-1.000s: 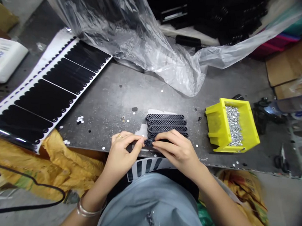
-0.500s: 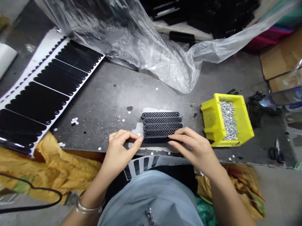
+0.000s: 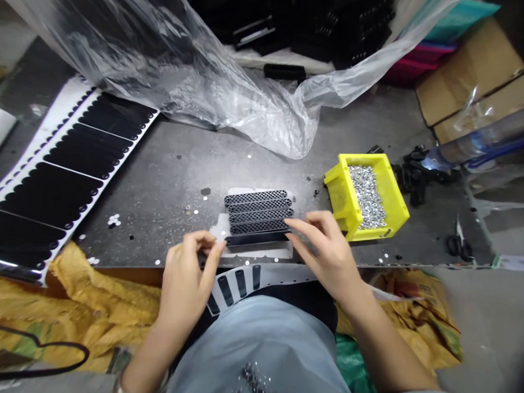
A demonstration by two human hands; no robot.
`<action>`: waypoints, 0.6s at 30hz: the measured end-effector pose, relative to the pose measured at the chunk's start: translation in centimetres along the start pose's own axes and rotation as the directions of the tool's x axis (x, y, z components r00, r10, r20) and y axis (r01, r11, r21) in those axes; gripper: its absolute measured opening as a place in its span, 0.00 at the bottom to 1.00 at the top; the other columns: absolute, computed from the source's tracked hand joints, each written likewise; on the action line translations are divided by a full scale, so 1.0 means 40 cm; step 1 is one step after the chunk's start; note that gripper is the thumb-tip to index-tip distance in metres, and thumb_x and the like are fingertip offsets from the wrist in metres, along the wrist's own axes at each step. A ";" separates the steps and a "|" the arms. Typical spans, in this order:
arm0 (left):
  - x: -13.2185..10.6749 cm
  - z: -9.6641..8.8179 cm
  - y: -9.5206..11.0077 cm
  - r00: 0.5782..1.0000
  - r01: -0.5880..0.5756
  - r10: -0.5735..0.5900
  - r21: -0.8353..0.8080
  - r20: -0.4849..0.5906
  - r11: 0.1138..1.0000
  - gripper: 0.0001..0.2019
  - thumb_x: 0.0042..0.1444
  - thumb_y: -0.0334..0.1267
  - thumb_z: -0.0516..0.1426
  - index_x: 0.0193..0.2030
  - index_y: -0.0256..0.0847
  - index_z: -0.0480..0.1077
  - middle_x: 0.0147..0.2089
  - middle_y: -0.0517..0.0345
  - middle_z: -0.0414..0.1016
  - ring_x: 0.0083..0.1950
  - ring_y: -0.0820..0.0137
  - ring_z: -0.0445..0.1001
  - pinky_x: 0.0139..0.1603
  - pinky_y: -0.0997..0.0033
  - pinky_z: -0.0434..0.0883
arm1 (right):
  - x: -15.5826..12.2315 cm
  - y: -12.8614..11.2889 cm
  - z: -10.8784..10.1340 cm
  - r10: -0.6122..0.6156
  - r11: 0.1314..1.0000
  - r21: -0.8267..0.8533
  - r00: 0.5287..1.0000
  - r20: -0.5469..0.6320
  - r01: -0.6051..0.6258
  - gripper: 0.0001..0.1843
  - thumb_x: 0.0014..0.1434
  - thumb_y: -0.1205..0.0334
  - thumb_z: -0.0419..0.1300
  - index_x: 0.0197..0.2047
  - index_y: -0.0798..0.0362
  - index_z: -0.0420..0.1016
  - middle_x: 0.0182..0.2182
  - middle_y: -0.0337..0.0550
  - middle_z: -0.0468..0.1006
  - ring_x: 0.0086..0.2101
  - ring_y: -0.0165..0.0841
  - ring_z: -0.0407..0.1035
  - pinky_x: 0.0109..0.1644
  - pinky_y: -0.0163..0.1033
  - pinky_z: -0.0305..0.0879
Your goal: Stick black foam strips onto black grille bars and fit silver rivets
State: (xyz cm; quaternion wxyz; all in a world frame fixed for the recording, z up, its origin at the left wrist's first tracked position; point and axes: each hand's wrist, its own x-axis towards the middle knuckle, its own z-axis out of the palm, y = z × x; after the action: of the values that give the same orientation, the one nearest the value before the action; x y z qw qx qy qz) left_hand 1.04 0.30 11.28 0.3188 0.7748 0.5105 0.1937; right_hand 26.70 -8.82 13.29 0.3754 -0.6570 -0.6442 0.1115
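Observation:
A row of black mesh bars (image 3: 257, 211) lies side by side on the grey metal table (image 3: 166, 183). The nearest one is covered by a plain black strip (image 3: 257, 238). My left hand (image 3: 189, 275) is curled in a pinch at the strip's left end, and what is between its thumb and forefinger is hidden. My right hand (image 3: 327, 251) has its fingers stretched out, with the tips resting at the strip's right end. A white backing sheet with black strips (image 3: 239, 281) hangs over the table edge onto my lap.
A yellow bin of small silver screws (image 3: 366, 195) stands right of the bars. A long sheet of black strips (image 3: 57, 182) lies at the left. A clear plastic bag (image 3: 222, 88) is behind, scissors (image 3: 457, 243) at the right, yellow cloth (image 3: 101, 302) below the table edge.
The black strip now covers the nearest bar. My right hand slid from the bar's left end to its right end. My left hand drew slightly back towards me.

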 end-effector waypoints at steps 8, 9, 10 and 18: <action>-0.081 0.050 0.076 0.908 -0.343 0.329 0.012 0.260 0.939 0.11 0.73 0.35 0.49 0.43 0.45 0.73 0.39 0.60 0.79 0.43 0.63 0.74 0.53 0.58 0.60 | -0.140 -0.054 0.041 -0.005 0.968 0.248 0.983 0.186 -0.042 0.18 0.69 0.66 0.62 0.61 0.49 0.76 0.43 0.46 0.79 0.43 0.35 0.77 0.48 0.43 0.78; -0.068 0.044 0.084 0.897 -0.338 0.335 -0.041 0.288 0.940 0.12 0.73 0.35 0.49 0.43 0.45 0.73 0.39 0.60 0.79 0.43 0.64 0.74 0.54 0.58 0.60 | -0.141 -0.052 0.058 -0.026 0.969 0.248 0.985 0.172 -0.018 0.20 0.69 0.65 0.62 0.63 0.48 0.75 0.45 0.48 0.79 0.46 0.36 0.76 0.50 0.45 0.78; -0.055 0.036 0.090 0.888 -0.320 0.332 -0.091 0.318 0.943 0.12 0.73 0.36 0.49 0.42 0.46 0.73 0.39 0.61 0.78 0.43 0.65 0.73 0.55 0.59 0.60 | -0.139 -0.051 0.072 -0.046 0.965 0.261 0.988 0.145 0.007 0.22 0.69 0.64 0.63 0.65 0.48 0.73 0.46 0.48 0.78 0.47 0.37 0.76 0.51 0.46 0.78; -0.024 0.012 0.061 0.947 -0.260 0.284 -0.163 0.150 0.952 0.12 0.72 0.37 0.53 0.37 0.43 0.73 0.33 0.61 0.77 0.35 0.69 0.74 0.41 0.67 0.66 | -0.132 -0.045 0.031 -0.075 0.812 0.584 0.991 0.107 -0.001 0.10 0.62 0.65 0.70 0.47 0.47 0.81 0.45 0.45 0.78 0.47 0.38 0.78 0.52 0.48 0.79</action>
State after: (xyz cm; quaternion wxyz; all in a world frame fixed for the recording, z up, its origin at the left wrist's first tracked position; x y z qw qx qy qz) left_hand 2.60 -1.40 12.64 0.3858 0.8272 0.3539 0.2039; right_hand 23.78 -13.49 11.78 0.5195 -0.4896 -0.6140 0.3368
